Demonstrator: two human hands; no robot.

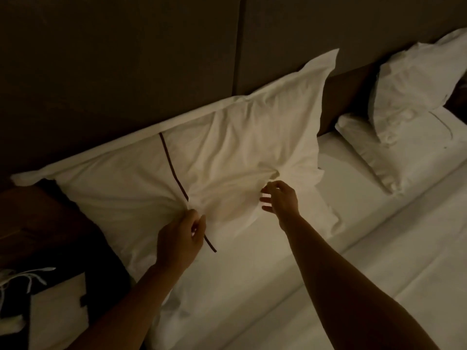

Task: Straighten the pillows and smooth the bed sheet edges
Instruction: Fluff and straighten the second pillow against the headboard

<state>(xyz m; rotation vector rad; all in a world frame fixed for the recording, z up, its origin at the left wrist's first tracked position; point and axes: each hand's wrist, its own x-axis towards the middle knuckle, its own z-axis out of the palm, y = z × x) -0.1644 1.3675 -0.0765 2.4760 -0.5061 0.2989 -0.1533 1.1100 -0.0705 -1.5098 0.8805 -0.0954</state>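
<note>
The picture is dim and warm-toned, with the white bed sheet (265,269) brightest at center, deep shadow at the left edge, and soft, slightly blurred detail.

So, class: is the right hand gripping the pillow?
No, the right hand hovers open, fingers spread, over the pillow; only the left hand pinches it.

- One view only, worn on the person's head, so there is no second view to share anything with.
- It looks forward and steeply down across the bed (252,286) toward the headboard (126,59).
- It sits close: both forearms reach in from the bottom edge.
- The wide lens tilts the bed, which runs from lower left to upper right.
</note>
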